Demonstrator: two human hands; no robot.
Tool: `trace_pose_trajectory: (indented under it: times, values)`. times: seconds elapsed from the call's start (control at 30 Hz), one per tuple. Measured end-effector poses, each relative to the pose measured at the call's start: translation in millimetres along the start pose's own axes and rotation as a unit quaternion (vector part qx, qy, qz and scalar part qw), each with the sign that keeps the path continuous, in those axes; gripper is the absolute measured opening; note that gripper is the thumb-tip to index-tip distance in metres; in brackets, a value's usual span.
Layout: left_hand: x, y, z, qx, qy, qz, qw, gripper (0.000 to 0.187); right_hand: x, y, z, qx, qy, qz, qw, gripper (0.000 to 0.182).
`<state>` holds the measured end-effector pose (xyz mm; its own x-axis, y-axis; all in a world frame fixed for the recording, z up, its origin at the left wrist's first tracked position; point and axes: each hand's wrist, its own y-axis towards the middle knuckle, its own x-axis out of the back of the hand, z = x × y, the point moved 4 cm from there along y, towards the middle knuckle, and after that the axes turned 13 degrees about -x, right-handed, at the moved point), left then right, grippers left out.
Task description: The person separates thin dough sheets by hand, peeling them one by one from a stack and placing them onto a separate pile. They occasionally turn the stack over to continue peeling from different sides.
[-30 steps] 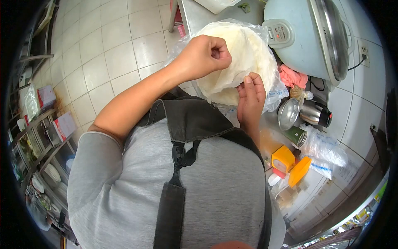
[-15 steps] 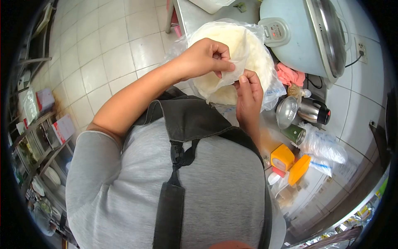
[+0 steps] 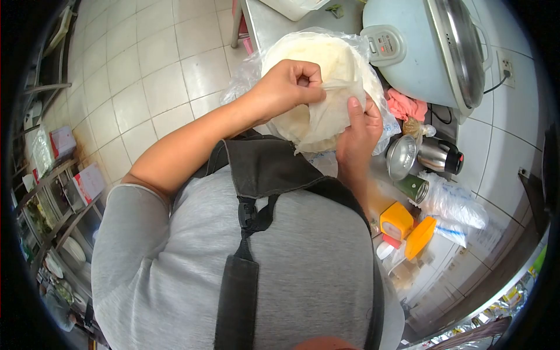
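Note:
A stack of thin, pale round wrapper sheets point(image 3: 286, 52) lies on clear plastic on the counter in front of me. Above it, a translucent wrapper sheet point(image 3: 332, 114) hangs between my hands, partly lifted off the stack. My left hand point(image 3: 291, 84) pinches its upper edge between thumb and curled fingers. On the other side, my right hand point(image 3: 360, 131) grips the sheet near its edge, thumb on top and fingers partly hidden behind it.
A large light-blue rice cooker point(image 3: 417, 55) stands right of the stack, beside a pink cloth point(image 3: 406, 106). Further right are a metal bowl point(image 3: 401, 157), a steel jug point(image 3: 436, 154), a green can point(image 3: 413, 188) and a yellow container point(image 3: 397, 220). Shelving point(image 3: 55, 216) lines the left.
My right hand has moved right and slightly down, and the wrapper sheet is spread wider between my hands. The left hand has shifted slightly down.

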<state>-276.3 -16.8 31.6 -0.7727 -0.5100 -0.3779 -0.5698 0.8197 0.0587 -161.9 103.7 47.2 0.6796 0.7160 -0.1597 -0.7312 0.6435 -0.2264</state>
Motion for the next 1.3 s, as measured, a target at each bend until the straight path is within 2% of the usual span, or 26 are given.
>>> trace_pose_trajectory:
  times: [0.1,0.2,0.23,0.3,0.33,0.4,0.47,0.53,0.6,0.63,0.7,0.77,0.83,0.87,0.93,1.0,1.03,1.1,1.17,1.2,1.23,1.27,1.3]
  values:
    - [-11.7,2.1,-0.8,-0.015,-0.042,0.015,0.999,0.019,-2.9,-3.3,-5.9,-0.003,0.035,0.010,0.999,0.012]
    - [-17.9,8.1,-0.3,-0.054,0.037,0.015,0.998,0.033,-14.8,-7.5,-0.6,-0.010,0.016,0.004,1.000,0.007]
    - [-16.7,10.2,3.1,-0.054,0.037,0.015,0.998,0.033,-22.3,-8.7,5.6,-0.001,-0.006,0.006,1.000,0.006]
    - [-19.7,12.8,3.9,-0.057,0.114,0.074,0.989,0.029,-23.3,-11.5,10.8,0.009,-0.028,0.007,1.000,0.008]
    - [-16.8,14.1,0.5,-0.057,0.113,0.074,0.989,0.029,-17.8,-12.3,12.4,-0.002,-0.040,0.001,0.999,0.010]
    - [-8.1,13.3,-2.9,0.033,0.074,0.065,0.995,0.026,-8.7,-9.6,15.4,-0.012,-0.052,-0.005,0.999,0.013]
    - [-6.6,13.0,-6.8,0.024,0.044,0.052,0.997,0.024,2.4,-6.0,22.8,0.042,-0.046,-0.058,0.996,0.013]
    - [-9.1,13.0,-4.4,0.015,0.014,0.041,0.999,0.023,2.7,-4.4,26.1,0.013,-0.042,-0.031,0.999,0.014]
    - [-15.7,15.4,-9.3,-0.131,0.056,0.026,0.989,0.014,-3.9,-4.3,29.6,-0.018,-0.037,-0.002,0.999,0.016]
    - [-18.0,14.6,-12.6,-0.130,0.057,0.026,0.989,0.014,-10.1,-5.3,32.7,-0.022,-0.031,0.016,0.999,0.019]
    - [-30.2,10.0,-23.7,-0.138,0.101,0.089,0.981,0.008,-15.6,-6.8,39.3,-0.026,-0.025,0.033,0.999,0.022]
    - [-36.6,9.7,-29.0,-0.172,0.101,0.096,0.975,0.009,-18.8,-7.5,50.7,0.027,-0.130,0.049,0.990,0.028]
    - [-36.1,10.3,-41.8,-0.208,0.171,0.101,0.958,0.014,-15.8,-7.9,60.9,0.035,-0.125,0.045,0.990,0.028]
    - [-34.3,9.9,-47.5,-0.209,0.172,0.103,0.957,0.014,-12.3,-7.2,65.6,0.042,-0.120,0.042,0.991,0.027]
    - [-24.2,7.6,-58.3,-0.202,0.079,0.058,0.974,0.022,0.3,-1.4,75.8,0.076,-0.133,0.008,0.988,0.027]
    - [-19.8,4.7,-65.2,-0.214,0.078,0.052,0.972,0.025,7.2,0.9,81.1,0.144,-0.126,-0.040,0.981,0.021]
    - [-18.4,3.8,-67.0,-0.224,0.079,0.045,0.970,0.028,6.2,0.5,81.7,0.144,-0.127,-0.040,0.981,0.021]
    - [-19.8,5.7,-61.8,-0.227,0.067,0.024,0.971,0.029,-0.8,-3.0,85.0,0.182,-0.231,-0.067,0.953,0.019]
    - [-21.5,9.1,-53.3,-0.133,0.003,-0.020,0.991,0.030,-9.8,-7.3,79.3,0.153,-0.235,-0.051,0.959,0.017]
    - [-23.1,9.0,-55.5,-0.134,0.004,-0.021,0.991,0.030,-14.2,-9.2,75.5,0.125,-0.239,-0.035,0.962,0.015]
    - [-25.9,8.3,-59.2,-0.125,0.084,0.002,0.989,0.030,-16.9,-12.5,74.7,0.125,-0.239,-0.033,0.962,0.015]
    - [-27.2,7.9,-62.5,-0.116,0.164,0.024,0.979,0.030,-22.6,-16.2,74.1,0.139,-0.263,0.003,0.955,0.016]
    - [-24.6,8.9,-66.6,-0.117,0.164,0.022,0.979,0.030,-27.5,-18.5,73.7,0.154,-0.286,0.040,0.945,0.016]
